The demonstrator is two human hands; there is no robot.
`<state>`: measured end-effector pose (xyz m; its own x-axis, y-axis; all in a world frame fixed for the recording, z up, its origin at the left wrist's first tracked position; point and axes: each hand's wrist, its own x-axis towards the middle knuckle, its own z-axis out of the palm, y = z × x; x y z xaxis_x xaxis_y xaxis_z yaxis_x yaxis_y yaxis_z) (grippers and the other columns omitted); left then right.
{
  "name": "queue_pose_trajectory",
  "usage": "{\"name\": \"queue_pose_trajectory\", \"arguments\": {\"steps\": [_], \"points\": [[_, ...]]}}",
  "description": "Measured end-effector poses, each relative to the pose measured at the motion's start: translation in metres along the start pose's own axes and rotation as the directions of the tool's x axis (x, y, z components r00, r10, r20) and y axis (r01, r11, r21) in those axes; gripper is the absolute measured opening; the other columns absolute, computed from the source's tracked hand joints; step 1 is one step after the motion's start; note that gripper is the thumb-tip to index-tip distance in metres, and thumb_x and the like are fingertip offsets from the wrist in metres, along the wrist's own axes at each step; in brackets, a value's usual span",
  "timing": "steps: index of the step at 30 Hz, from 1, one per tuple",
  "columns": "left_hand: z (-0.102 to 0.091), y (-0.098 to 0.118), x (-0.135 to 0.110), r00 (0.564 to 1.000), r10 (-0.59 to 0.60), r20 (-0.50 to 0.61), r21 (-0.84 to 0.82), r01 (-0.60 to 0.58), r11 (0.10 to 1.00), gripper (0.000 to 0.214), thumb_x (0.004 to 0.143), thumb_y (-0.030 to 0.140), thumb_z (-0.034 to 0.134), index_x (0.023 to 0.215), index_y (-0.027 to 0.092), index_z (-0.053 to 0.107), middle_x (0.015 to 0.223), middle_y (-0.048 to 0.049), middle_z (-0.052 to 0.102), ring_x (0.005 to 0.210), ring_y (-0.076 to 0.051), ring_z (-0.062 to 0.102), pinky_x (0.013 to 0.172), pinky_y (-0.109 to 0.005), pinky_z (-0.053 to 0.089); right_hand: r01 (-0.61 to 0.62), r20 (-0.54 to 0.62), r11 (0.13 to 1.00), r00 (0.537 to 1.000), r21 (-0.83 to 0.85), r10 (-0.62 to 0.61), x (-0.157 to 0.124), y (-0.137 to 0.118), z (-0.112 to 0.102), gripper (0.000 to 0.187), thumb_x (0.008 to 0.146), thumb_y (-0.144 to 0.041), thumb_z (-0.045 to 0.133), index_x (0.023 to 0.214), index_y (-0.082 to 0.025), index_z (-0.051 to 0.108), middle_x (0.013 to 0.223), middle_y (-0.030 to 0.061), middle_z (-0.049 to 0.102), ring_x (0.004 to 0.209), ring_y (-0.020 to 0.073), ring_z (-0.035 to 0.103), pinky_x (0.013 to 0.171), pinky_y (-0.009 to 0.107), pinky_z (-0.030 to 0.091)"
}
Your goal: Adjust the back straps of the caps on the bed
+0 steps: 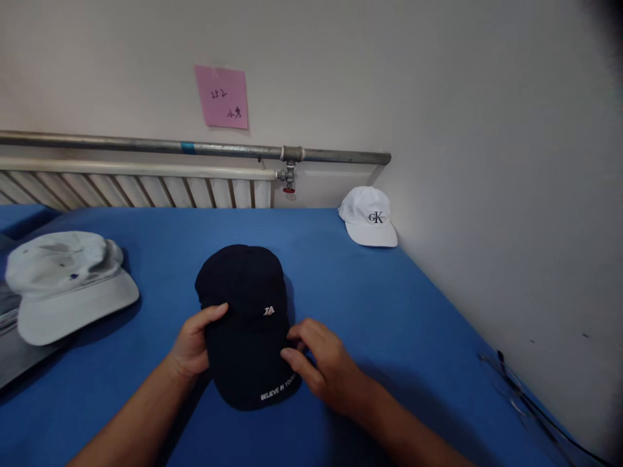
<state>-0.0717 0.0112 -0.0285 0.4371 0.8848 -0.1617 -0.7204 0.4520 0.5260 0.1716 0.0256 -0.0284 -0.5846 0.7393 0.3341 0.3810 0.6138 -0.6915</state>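
A black baseball cap (243,285) with a small white logo on its front and white lettering along the brim is held above the blue surface, brim towards me. My left hand (197,340) grips its left side, thumb on top and the other fingers hidden beneath. At the cap's right edge is my right hand (321,363), thumb and forefinger bent close to the brim. Whether those fingers pinch the edge or only touch it is hard to make out.
A pale cap (73,285) rests at the left, beside a grey flat item (29,363). Near the right wall sits a white cap (367,217) with dark letters. Glasses (516,389) and a black cable lie at the right edge. Behind are a radiator (195,191) and pipe (233,151).
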Motion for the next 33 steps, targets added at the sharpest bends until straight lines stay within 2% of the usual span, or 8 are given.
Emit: {"name": "queue_pose_trajectory", "arguments": {"steps": [7,10,13,18,22,25,30,33], "points": [[-0.008,0.006,0.001,0.987,0.055,-0.149,-0.049,-0.063,0.997,0.016,0.077,0.017,0.067,0.086,0.012,0.079,0.088,-0.0091,0.077,0.080,-0.024,0.074,0.079,-0.028,0.060,-0.315,0.135,0.931,0.946,0.182,0.294,0.005,0.008,0.003,0.032,0.094,-0.039,0.045,0.069,-0.020,0.049,0.061,-0.0020,0.051,0.057,0.0108,0.048,0.056,0.025,0.037],[-0.014,0.012,0.000,0.985,0.132,-0.113,-0.058,-0.139,0.989,0.018,0.080,0.017,0.064,0.090,0.016,0.079,0.094,-0.0067,0.076,0.084,-0.024,0.074,0.083,-0.029,0.059,-0.547,0.260,0.744,0.837,0.384,0.482,0.009,0.014,0.005,0.034,0.093,-0.045,0.042,0.072,-0.020,0.051,0.056,-0.0030,0.052,0.046,0.0092,0.048,0.046,0.023,0.036],[-0.018,0.016,-0.001,0.982,0.185,0.038,-0.077,-0.182,0.980,0.023,0.084,0.018,0.061,0.100,0.017,0.077,0.102,-0.0051,0.074,0.095,-0.023,0.071,0.093,-0.030,0.054,-0.663,0.357,0.545,0.743,0.513,0.566,0.012,0.017,0.005,0.035,0.090,-0.050,0.043,0.077,-0.019,0.052,0.063,-0.0012,0.058,0.041,0.0085,0.050,0.036,0.020,0.032],[-0.013,0.017,-0.002,0.931,0.226,0.285,-0.134,-0.195,0.972,0.031,0.092,0.016,0.050,0.115,0.014,0.070,0.117,-0.0058,0.067,0.112,-0.020,0.063,0.105,-0.030,0.042,-0.665,0.437,0.402,0.731,0.629,0.524,0.013,0.012,0.006,0.044,0.083,-0.060,0.052,0.077,-0.016,0.056,0.069,0.0020,0.062,0.043,0.0085,0.053,0.033,0.018,0.032],[-0.009,0.014,-0.001,0.915,0.220,0.339,-0.162,-0.174,0.971,0.035,0.095,0.018,0.044,0.120,0.009,0.066,0.121,-0.0081,0.064,0.117,-0.019,0.060,0.109,-0.030,0.037,-0.589,0.491,0.090,0.740,0.803,0.460,0.012,0.000,0.009,0.038,0.074,-0.053,0.067,0.077,-0.017,0.053,0.069,-0.0002,0.061,0.047,0.0080,0.053,0.035,0.018,0.033],[-0.013,0.014,-0.001,0.924,0.212,0.318,-0.146,-0.174,0.974,0.035,0.096,0.018,0.043,0.120,0.010,0.067,0.121,-0.0076,0.065,0.117,-0.021,0.060,0.108,-0.030,0.038,-0.550,0.503,-0.060,0.708,0.833,0.495,0.011,-0.005,0.012,0.037,0.069,-0.046,0.075,0.076,-0.018,0.051,0.069,-0.0022,0.059,0.050,0.0080,0.053,0.038,0.019,0.033],[-0.023,0.012,-0.002,0.967,0.202,0.154,0.009,-0.206,0.978,0.027,0.087,0.017,0.058,0.107,0.019,0.075,0.110,-0.0050,0.072,0.105,-0.025,0.067,0.104,-0.035,0.046,-0.531,0.481,-0.078,0.683,0.844,0.550,0.011,0.000,0.015,0.035,0.073,-0.047,0.070,0.077,-0.017,0.055,0.066,-0.0020,0.058,0.050,0.0081,0.050,0.039,0.021,0.030],[-0.023,0.009,-0.005,0.982,0.183,0.035,0.186,-0.186,0.965,0.026,0.077,0.015,0.068,0.100,0.021,0.078,0.106,-0.0059,0.075,0.107,-0.030,0.066,0.104,-0.041,0.046,-0.504,0.512,-0.198,0.620,0.841,0.595,0.014,0.006,0.013,0.028,0.076,-0.041,0.068,0.076,-0.017,0.054,0.060,-0.0046,0.055,0.047,0.0073,0.048,0.040,0.020,0.029]]}}
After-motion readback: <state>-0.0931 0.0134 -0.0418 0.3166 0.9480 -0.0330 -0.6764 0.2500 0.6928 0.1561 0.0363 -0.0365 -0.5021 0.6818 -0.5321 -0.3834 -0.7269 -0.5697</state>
